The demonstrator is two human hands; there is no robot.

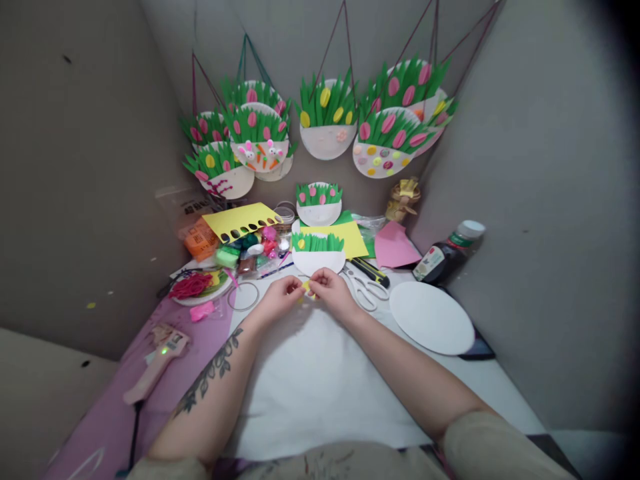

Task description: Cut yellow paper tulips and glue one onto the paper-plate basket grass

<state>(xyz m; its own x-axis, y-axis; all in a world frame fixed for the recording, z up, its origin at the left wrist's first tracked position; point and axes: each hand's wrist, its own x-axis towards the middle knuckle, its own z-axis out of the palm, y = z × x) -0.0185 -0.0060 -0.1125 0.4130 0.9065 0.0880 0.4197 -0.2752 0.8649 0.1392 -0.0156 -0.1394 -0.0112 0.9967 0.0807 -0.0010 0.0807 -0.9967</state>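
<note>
My left hand [286, 297] and my right hand [330, 291] meet at the middle of the white-covered table. Between their fingertips they pinch a small piece of yellow paper [307, 287], both hands closed on it. Its exact shape is partly hidden by the fingers. Just beyond them lies a white paper-plate basket [319, 261] with green paper grass and one yellow paper egg or petal shape. White-handled scissors [366, 291] rest right of my right hand, and a metal ring [243, 297] lies left of my left hand.
Around the work area are a hot glue gun [163, 363], pink yarn [191, 285], punched yellow paper [240, 221], a black-yellow cutter knife [370, 272], pink paper [397, 245], a dark bottle [447, 252] and a white oval plate [432, 318]. Several finished baskets [329, 141] hang above.
</note>
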